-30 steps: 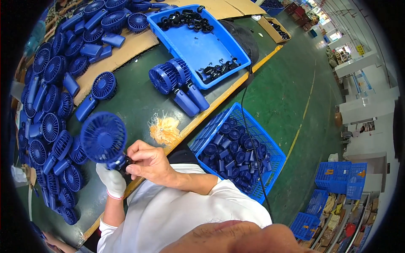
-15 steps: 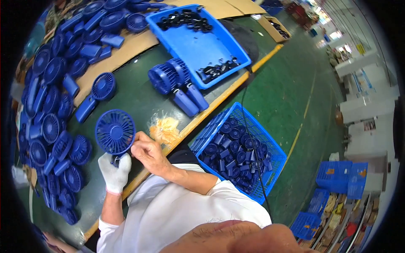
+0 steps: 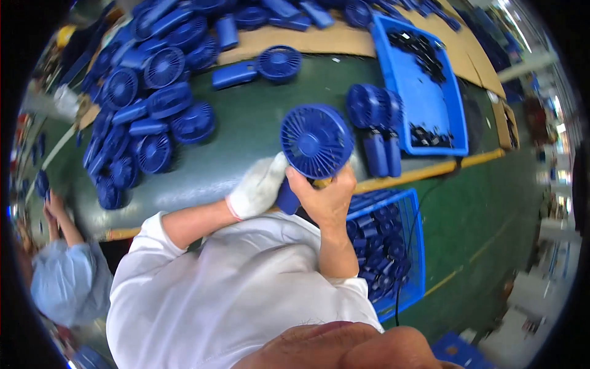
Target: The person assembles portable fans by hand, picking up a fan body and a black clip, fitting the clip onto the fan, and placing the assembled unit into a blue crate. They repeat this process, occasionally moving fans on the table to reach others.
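Observation:
A blue handheld fan (image 3: 316, 141) is held in front of my chest, its round grille facing up. My right hand (image 3: 330, 200), bare, is closed round its neck just below the head, thumb in front. My left hand (image 3: 259, 186) wears a white glove and is closed against the handle, its fingers partly hidden behind it. A little yellow shows between the right thumb and the grille. Right of the held fan, two more blue fans (image 3: 376, 132) lie side by side on the green table (image 3: 246, 132). Another fan (image 3: 278, 63) lies farther back.
Many blue fans (image 3: 166, 67) are heaped at the left and back, partly on cardboard (image 3: 350, 43). A blue tray (image 3: 424, 98) holds small black parts. Beyond the table's yellow edge (image 3: 393, 182) stands a blue crate (image 3: 421, 246) of dark blue parts. Another person (image 3: 67, 277) works at far left.
My view has turned, so the table has shifted across the picture. The right hand has moved from the grille's edge to the fan's neck. The left hand remains at the handle.

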`<control>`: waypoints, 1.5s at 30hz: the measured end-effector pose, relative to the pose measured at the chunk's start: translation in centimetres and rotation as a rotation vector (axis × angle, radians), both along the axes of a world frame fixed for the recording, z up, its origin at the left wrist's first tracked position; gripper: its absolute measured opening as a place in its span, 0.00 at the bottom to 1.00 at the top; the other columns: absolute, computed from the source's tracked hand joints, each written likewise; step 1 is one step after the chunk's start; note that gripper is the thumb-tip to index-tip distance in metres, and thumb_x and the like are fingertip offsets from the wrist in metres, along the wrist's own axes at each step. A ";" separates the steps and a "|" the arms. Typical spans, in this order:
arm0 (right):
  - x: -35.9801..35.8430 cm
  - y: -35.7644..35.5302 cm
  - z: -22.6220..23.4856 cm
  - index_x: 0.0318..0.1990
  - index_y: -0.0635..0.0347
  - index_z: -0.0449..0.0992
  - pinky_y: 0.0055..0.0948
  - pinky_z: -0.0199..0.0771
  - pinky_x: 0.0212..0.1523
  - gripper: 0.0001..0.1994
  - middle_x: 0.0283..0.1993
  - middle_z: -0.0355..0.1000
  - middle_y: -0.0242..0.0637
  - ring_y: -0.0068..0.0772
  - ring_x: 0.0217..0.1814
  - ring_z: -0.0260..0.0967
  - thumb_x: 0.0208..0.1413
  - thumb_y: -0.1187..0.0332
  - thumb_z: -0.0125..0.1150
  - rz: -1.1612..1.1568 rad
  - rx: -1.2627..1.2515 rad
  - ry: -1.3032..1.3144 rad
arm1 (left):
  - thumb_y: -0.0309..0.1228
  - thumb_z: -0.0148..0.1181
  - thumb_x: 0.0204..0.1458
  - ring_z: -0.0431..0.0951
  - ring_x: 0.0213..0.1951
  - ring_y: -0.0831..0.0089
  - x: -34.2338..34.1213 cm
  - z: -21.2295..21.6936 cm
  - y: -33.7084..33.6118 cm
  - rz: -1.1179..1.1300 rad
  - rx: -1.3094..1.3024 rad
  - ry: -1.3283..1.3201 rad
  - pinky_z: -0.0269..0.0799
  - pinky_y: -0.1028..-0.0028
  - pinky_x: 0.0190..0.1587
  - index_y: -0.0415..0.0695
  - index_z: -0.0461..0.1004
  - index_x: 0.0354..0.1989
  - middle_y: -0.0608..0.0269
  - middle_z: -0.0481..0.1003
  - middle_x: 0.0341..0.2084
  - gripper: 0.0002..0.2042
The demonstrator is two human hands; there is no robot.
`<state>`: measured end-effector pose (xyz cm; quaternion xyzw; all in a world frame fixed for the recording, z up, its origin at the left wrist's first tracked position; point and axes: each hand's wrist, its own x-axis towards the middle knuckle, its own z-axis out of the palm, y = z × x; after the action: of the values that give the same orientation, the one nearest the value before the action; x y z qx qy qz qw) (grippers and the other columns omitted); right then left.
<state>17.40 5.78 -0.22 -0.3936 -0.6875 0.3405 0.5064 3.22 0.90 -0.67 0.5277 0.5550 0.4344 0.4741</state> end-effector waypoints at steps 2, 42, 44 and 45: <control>1.3 0.8 2.3 0.33 0.63 0.76 0.38 0.72 0.33 0.15 0.29 0.70 0.42 0.45 0.30 0.71 0.35 0.69 0.71 -0.048 -0.202 -0.112 | 0.38 0.46 0.61 0.78 0.37 0.53 -2.5 2.2 2.3 -0.214 0.147 0.505 0.72 0.61 0.42 0.39 0.75 0.35 0.48 0.76 0.32 0.15; 15.3 14.5 3.4 0.34 0.76 0.78 0.20 0.67 0.28 0.06 0.33 0.73 0.39 0.23 0.26 0.68 0.54 0.79 0.58 -0.162 -0.137 0.085 | 0.46 0.72 0.30 0.74 0.31 0.65 -5.0 0.3 0.2 -0.124 0.458 1.069 0.71 0.68 0.29 0.44 0.74 0.26 0.63 0.72 0.27 0.21; 13.4 11.4 3.2 0.35 0.76 0.77 0.21 0.67 0.28 0.06 0.33 0.73 0.41 0.24 0.26 0.68 0.54 0.80 0.57 -0.114 -0.131 0.230 | 0.42 0.73 0.33 0.76 0.30 0.62 -5.4 -0.2 0.3 -0.178 0.546 1.069 0.72 0.67 0.27 0.43 0.74 0.28 0.60 0.74 0.28 0.19; 11.9 9.7 3.2 0.36 0.76 0.77 0.21 0.68 0.27 0.06 0.34 0.73 0.42 0.25 0.26 0.68 0.54 0.80 0.56 -0.089 -0.111 0.288 | 0.43 0.73 0.32 0.75 0.28 0.62 -5.5 -0.2 0.3 -0.198 0.537 1.081 0.71 0.67 0.26 0.43 0.74 0.27 0.60 0.74 0.26 0.19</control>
<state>29.31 15.49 2.94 -0.3983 -0.5699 0.4080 0.5917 -2.28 1.20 -0.88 0.8236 0.5364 0.1836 0.0139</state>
